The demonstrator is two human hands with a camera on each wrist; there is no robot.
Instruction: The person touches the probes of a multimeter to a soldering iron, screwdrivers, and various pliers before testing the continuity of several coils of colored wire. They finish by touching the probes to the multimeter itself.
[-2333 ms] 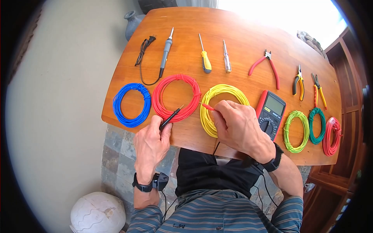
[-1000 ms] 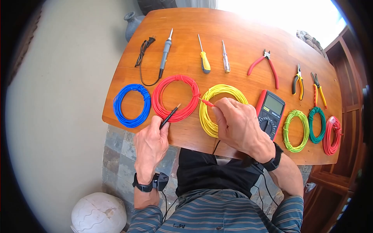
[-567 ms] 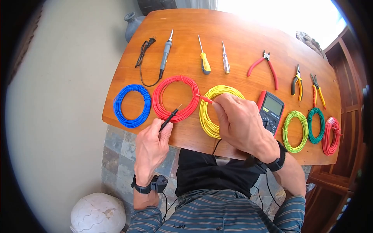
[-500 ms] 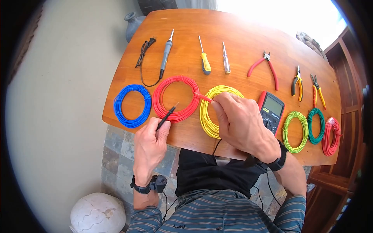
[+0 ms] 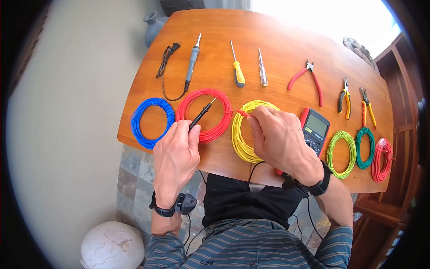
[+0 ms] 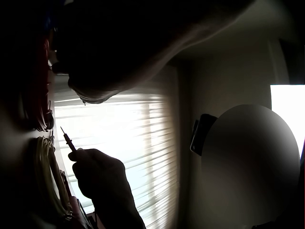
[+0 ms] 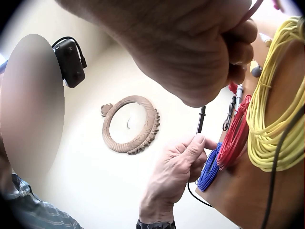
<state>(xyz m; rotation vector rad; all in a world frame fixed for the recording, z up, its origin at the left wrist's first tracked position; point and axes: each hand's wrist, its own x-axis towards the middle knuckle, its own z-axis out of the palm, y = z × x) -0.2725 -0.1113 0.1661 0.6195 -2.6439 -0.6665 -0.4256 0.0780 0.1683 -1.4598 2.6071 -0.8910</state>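
My left hand [image 5: 176, 150] pinches a black multimeter probe [image 5: 201, 114], its metal tip pointing up and right over the coil of red wire [image 5: 182, 117]. In my right hand [image 5: 283, 142] is a red multimeter probe [image 5: 242, 112], whose tip points left between the red coil and the coil of yellow wire [image 5: 242, 142]. The two tips are apart. Against the bright window in the left wrist view, the right hand [image 6: 102, 176] shows as a dark outline with its probe. The red-cased multimeter [image 5: 315, 125] lies beyond the right hand, partly covered by it.
A coil of blue wire [image 5: 136, 130] lies at the left, with light green [image 5: 330, 152], dark green [image 5: 359, 152] and red coils at the right. Behind lie a soldering iron [image 5: 192, 65], a screwdriver [image 5: 238, 74], a tester screwdriver [image 5: 262, 71], red-handled cutters [image 5: 295, 80] and two pliers.
My left hand has moved up and right, bringing the black probe further over the red coil. The red probe's tip has drawn back slightly right from the red coil's edge.
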